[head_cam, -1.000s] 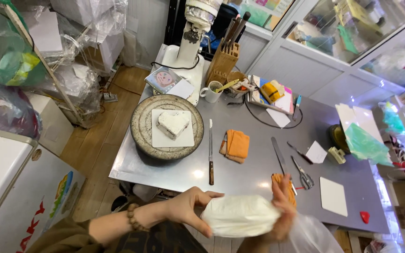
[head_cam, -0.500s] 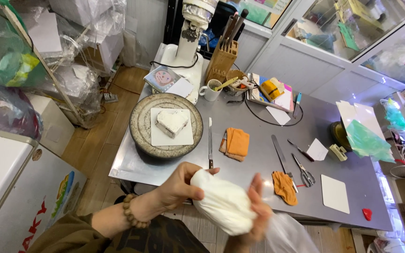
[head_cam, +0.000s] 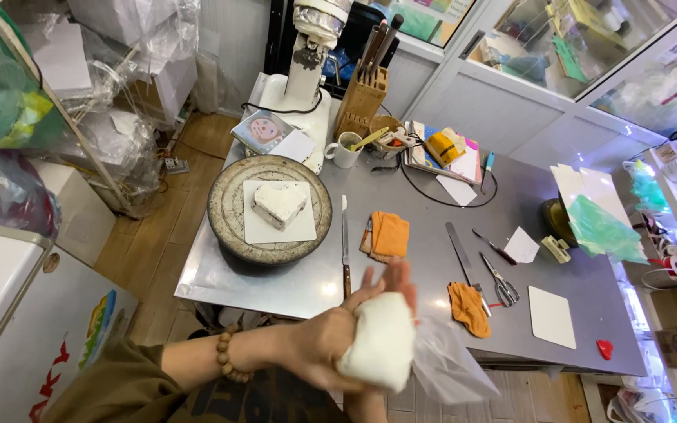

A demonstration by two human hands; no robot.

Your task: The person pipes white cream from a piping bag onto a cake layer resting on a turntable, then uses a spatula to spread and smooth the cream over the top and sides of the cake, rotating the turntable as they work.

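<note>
Steel table (head_cam: 425,258) with turntable (head_cam: 269,210), long knife (head_cam: 345,243), orange cloths (head_cam: 386,235), scissors (head_cam: 500,282).

Thing: white filled piping bag (head_cam: 385,348)
Look: soft, bulging, cream-white mass with loose clear plastic trailing lower right
Pose: roughly upright, slightly tilted
Place: clasped between both hands, just before the steel table's near edge
</note>
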